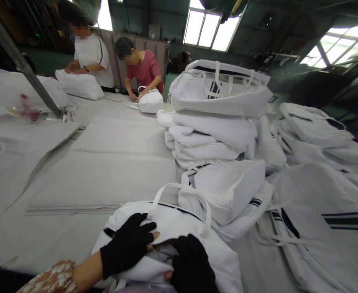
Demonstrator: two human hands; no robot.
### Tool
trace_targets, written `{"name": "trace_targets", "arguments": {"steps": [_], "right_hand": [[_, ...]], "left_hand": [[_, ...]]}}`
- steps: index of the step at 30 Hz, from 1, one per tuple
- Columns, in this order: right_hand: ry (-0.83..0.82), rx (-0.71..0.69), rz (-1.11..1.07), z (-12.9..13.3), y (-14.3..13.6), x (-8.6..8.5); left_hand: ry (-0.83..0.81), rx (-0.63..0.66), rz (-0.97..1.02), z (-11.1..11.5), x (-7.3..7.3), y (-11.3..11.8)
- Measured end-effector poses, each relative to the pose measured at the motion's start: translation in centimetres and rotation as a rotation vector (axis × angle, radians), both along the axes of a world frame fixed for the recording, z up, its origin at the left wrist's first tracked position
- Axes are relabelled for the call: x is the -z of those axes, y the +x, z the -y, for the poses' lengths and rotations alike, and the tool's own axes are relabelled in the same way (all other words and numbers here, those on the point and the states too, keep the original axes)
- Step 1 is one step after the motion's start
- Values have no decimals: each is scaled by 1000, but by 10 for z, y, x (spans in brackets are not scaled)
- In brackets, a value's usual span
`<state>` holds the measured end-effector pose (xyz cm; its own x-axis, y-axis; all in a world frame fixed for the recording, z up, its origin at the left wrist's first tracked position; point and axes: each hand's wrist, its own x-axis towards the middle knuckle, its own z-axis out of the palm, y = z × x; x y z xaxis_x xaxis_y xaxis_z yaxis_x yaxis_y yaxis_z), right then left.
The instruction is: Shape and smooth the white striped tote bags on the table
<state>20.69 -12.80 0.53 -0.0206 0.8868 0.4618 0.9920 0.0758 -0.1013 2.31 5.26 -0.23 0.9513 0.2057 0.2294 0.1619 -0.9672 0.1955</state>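
A white bag (221,254) with a carry handle and a dark zip line lies at the table's front edge, right before me. Its near side has an opening between my hands, with a greyish inside showing. My left hand (130,243), in a black glove with bare fingertips, holds the upper rim of that opening. Gloved the same way, my right hand (192,264) curls its fingers over the opening's right end, the thumb on the lower side. Parts of the fingers are hidden by the cloth and gloves.
Tall stacked white bags (215,126) rise beyond, with more striped bags (313,191) at right. Flat pale sheets (120,171) cover the table's middle. A metal post (29,69) slants at left. Two people work at the far side, each with a white bag.
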Motion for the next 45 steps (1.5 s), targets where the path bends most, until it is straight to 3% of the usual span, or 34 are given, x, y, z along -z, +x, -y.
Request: {"name": "trace_targets", "arguments": {"steps": [4,7,9,10,12,14,15,16,17,20,23,27,33,37,40,43,45], "right_hand": [[-49,-118,28,-40,-12,-14],[-51,-179,46,-67,-32,-6],[24,-139,32,-82,-45,3],[55,-119,32,-88,-50,7],[88,-86,60,-98,-57,14],[63,-33,108,-107,-61,18],[43,-11,131,-111,-63,20],[27,6,153,-116,-63,21],[11,17,173,-120,-64,22],[0,-7,189,-132,-61,19],[9,-73,114,-144,-57,10],[-6,-148,23,-150,-53,7],[-103,-178,19,-134,-63,21],[-68,-133,2,-141,-68,20],[-84,-146,0,-145,-53,7],[-168,-156,-21,-134,-31,-9],[-193,-163,6,-119,-23,-10]], "left_hand": [[-215,-34,94,2,0,7],[-479,-20,223,-8,-13,8],[-637,-57,294,-20,-25,-2],[-702,-124,331,-27,-29,-10],[-770,-389,436,-40,-31,-33],[-729,-750,570,-45,-21,-61],[-683,-879,601,-43,-14,-74],[-637,-929,590,-37,-4,-86],[-602,-897,527,-30,5,-97],[-440,-610,296,-2,28,-110],[-265,-520,339,7,39,-102],[-231,-477,439,-25,43,-77],[-412,-215,251,-80,49,-55],[-509,-240,344,-84,59,-48],[-538,-293,412,-81,64,-48],[-591,-283,434,-80,65,-50],[-583,-277,432,-81,68,-52]]}}
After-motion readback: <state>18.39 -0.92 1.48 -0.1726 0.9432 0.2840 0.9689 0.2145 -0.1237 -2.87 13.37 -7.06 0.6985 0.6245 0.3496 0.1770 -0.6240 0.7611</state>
